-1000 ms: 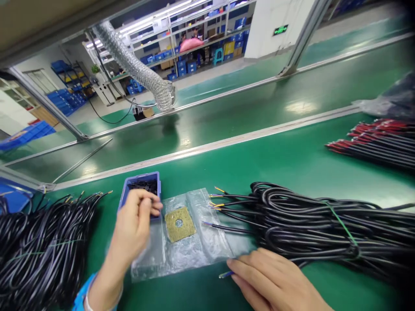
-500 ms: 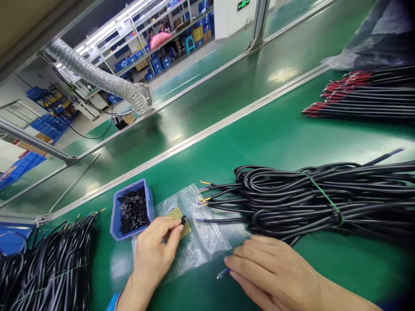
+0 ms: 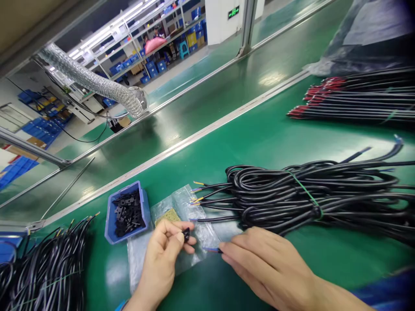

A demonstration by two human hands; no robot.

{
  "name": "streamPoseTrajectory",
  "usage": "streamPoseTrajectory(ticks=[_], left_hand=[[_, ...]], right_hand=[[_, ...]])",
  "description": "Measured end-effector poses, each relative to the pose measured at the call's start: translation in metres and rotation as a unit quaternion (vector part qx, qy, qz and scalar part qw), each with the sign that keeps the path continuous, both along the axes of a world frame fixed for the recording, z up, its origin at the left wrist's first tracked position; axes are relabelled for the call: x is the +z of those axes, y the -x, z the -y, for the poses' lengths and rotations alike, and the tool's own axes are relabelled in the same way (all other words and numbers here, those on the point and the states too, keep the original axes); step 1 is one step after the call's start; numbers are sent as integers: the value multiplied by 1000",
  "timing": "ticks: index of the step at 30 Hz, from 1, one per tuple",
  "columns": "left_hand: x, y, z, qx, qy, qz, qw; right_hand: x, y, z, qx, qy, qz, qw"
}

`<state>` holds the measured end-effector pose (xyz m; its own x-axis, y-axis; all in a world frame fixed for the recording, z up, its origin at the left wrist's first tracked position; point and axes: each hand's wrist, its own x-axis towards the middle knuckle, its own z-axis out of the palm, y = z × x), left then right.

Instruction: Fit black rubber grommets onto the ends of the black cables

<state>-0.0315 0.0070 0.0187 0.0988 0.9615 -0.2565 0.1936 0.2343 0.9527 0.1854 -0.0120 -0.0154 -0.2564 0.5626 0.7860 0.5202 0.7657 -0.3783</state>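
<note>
My left hand (image 3: 164,255) pinches a small black plastic part (image 3: 186,234) between thumb and fingers, above a clear plastic bag (image 3: 201,229). To its right, my right hand (image 3: 266,263) is closed on a black cable whose bared wire end (image 3: 210,249), blue and another colour, points left at the black part. A short gap separates the two. Most of the held cable is hidden under my right hand. Behind my left hand a yellowish sponge (image 3: 168,216) lies on the bag. A blue bin (image 3: 147,211) of similar small black parts stands left of it.
A tied bundle of black cables (image 3: 269,194) lies behind my right hand. Another black cable bundle (image 3: 55,268) is at the left. Red-tipped cables (image 3: 350,97) lie at the far right, near a plastic-wrapped pack (image 3: 372,39). A silvery duct (image 3: 97,82) hangs at the upper left.
My left hand has lifted the black part off the sponge and turned it toward the cable. My right hand has brought the wire end up and left, closer to the part.
</note>
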Motion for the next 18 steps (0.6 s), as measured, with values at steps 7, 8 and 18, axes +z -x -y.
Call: streamPoseTrajectory(ticks=[7,8,18], left_hand=[[0,-14,10,-24,56,117,991],[1,-14,10,-28,54,125,990],[-3,-20,14,-52,126,198,971]], right_hand=[[1,1,-1,-5,23,10,1000],[0,1,-1,-3,30,11,999],[2,-1,1,8,56,11,998]])
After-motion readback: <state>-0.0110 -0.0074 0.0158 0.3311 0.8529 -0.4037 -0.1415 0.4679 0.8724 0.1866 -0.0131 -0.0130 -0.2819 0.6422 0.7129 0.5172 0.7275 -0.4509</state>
